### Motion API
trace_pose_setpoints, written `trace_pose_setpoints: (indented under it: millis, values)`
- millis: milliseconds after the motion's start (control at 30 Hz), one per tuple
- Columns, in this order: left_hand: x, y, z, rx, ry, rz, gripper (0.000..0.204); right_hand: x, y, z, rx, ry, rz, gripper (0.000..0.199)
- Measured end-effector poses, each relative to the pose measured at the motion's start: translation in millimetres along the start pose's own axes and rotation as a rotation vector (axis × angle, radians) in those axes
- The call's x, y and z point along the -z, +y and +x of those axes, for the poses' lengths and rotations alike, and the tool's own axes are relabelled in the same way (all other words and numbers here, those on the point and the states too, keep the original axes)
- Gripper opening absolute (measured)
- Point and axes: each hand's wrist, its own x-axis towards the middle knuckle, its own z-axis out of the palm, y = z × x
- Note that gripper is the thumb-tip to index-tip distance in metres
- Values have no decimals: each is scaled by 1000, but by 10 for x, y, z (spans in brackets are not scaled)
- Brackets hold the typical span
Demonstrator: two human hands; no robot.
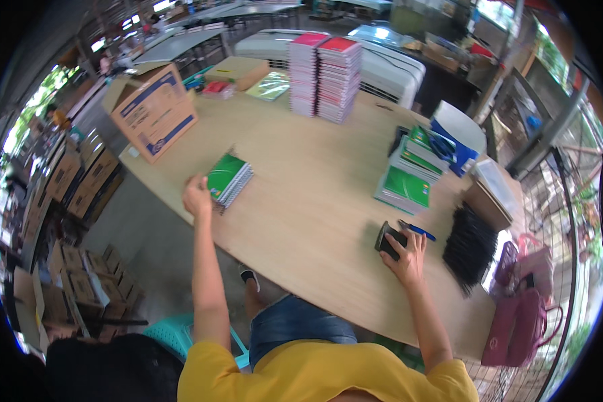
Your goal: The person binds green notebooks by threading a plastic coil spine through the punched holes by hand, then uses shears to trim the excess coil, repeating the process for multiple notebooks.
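Observation:
A small stack of green-covered spiral notebooks lies on the left part of the table. My left hand is at its left edge, fingers curled against it and partly hidden. On the right, my right hand is closed over a small dark block-shaped object standing on the tabletop; its exact kind does not show. Just beyond that hand lies a blue pen. More green notebooks are piled farther back on the right.
Two tall piles of red-covered notebooks stand at the table's far side. An open cardboard box is at the far left. Along the right edge are a blue-and-white container, a black bristly bundle and a maroon bag.

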Motion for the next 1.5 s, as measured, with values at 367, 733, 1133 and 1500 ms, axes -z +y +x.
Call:
trace_pose_setpoints:
  millis: [367, 733, 1133, 1500]
  values:
    - [-925, 3089, -2134, -355, -941, -749, 43, 70, -69, -3, -36, 335, 123, 33]
    - [-1048, 3381, -2059, -111, -1076, -732, 17, 269, 40, -301, -160, 384, 179, 34]
    - [769, 2572, -2694, -693, -711, -1039, 59, 681, -395, 92, -506, 169, 985, 31]
    - [503, 2068, -3301, -705, -606, -997, 27, 15, -311, -686, -620, 171, 549, 23]
